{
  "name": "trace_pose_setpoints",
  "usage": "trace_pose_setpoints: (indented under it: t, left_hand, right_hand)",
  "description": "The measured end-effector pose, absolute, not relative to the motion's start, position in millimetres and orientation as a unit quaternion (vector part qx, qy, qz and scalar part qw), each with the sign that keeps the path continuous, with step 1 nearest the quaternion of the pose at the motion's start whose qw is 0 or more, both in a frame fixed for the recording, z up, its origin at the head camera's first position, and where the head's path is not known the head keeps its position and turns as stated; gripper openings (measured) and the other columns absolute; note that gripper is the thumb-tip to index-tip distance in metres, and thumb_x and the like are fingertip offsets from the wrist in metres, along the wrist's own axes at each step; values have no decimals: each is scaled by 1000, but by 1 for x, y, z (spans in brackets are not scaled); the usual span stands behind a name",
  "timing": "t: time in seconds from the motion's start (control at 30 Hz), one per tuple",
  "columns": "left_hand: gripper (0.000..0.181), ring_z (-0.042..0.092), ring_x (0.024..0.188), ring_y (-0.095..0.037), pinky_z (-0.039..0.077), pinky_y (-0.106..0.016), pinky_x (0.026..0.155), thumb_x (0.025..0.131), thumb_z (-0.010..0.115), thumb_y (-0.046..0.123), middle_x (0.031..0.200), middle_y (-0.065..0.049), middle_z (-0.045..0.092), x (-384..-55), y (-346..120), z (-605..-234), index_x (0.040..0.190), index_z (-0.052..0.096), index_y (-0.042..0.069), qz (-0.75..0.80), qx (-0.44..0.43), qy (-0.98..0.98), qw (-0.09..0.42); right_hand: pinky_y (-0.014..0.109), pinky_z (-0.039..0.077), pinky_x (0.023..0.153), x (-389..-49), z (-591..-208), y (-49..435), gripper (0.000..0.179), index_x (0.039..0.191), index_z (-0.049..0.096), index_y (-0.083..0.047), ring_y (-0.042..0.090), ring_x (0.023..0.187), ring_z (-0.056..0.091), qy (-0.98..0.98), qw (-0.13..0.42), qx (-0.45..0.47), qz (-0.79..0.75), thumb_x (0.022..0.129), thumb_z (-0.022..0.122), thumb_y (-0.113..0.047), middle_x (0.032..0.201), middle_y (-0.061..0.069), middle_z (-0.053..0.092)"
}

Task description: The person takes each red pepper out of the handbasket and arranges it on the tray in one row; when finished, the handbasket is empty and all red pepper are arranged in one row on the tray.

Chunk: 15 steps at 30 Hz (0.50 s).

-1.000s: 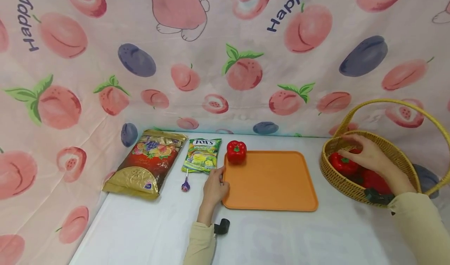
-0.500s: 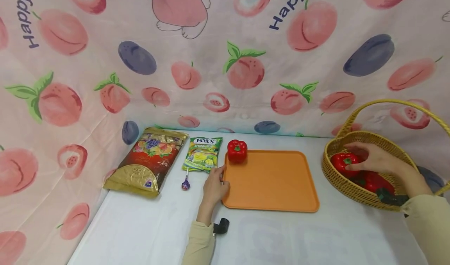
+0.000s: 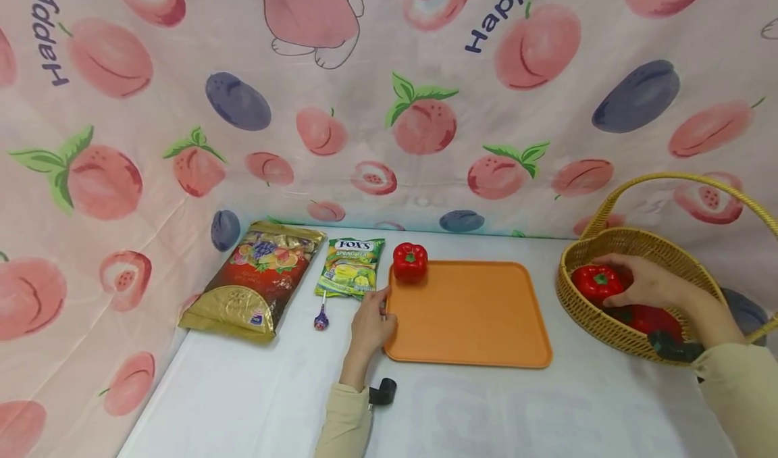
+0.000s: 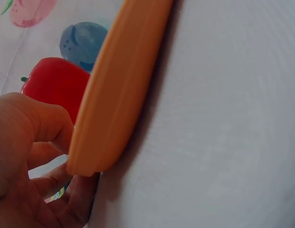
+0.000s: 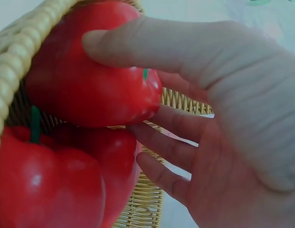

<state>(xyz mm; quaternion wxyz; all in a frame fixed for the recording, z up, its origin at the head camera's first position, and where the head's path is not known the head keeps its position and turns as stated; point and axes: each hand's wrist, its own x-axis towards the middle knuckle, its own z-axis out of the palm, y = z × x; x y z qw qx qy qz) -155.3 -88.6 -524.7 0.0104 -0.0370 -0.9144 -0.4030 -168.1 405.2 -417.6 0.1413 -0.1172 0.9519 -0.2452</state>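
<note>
My left hand (image 3: 372, 321) grips the left edge of an orange tray (image 3: 477, 316); in the left wrist view its fingers (image 4: 52, 121) close around the tray's corner. A red bell pepper (image 3: 410, 261) with a green stem sits at the tray's back left corner. On the right, my right hand (image 3: 647, 281) reaches into a wicker basket (image 3: 598, 329) and holds another red bell pepper (image 3: 594, 282). In the right wrist view the thumb lies on one side of that pepper (image 5: 90, 90), with fingers around the other. More red bell peppers (image 5: 52, 185) lie beside it in the basket.
A tall yellow handle (image 3: 687, 176) arches over the basket. Left of the tray lie a green candy bag (image 3: 349, 267), a purple-wrapped lollipop (image 3: 321, 319) and a large red-and-gold bag (image 3: 258, 282). A fruit-print cloth (image 3: 425, 188) hangs behind the white table (image 3: 486, 411).
My right hand has lowered onto the bell pepper in the basket, its fingers closing around it, and the pepper has shifted slightly. My left hand stays on the tray's edge.
</note>
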Motion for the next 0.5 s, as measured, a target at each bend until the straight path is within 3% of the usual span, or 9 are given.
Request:
trace_pose_setpoints:
  t: [0.2, 0.5]
  left_hand:
    - [57, 49, 78, -16, 38, -30, 66, 80, 64, 4, 103, -7, 52, -155, -88, -526, 137, 57, 2, -405, -38, -913, 13]
    - [56, 48, 78, -16, 38, -30, 66, 81, 63, 3, 98, -6, 50, -155, -88, -526, 137, 57, 2, -405, -38, -913, 13]
  right_hand:
    - [54, 48, 81, -166, -421, 407, 78, 133, 51, 2, 41, 104, 53, 954, 115, -118, -250, 72, 87, -30, 120, 27, 56]
    - [65, 43, 87, -164, -406, 406, 79, 141, 41, 3, 45, 113, 44, 951, 102, -80, -280, 82, 78, -35, 132, 32, 46]
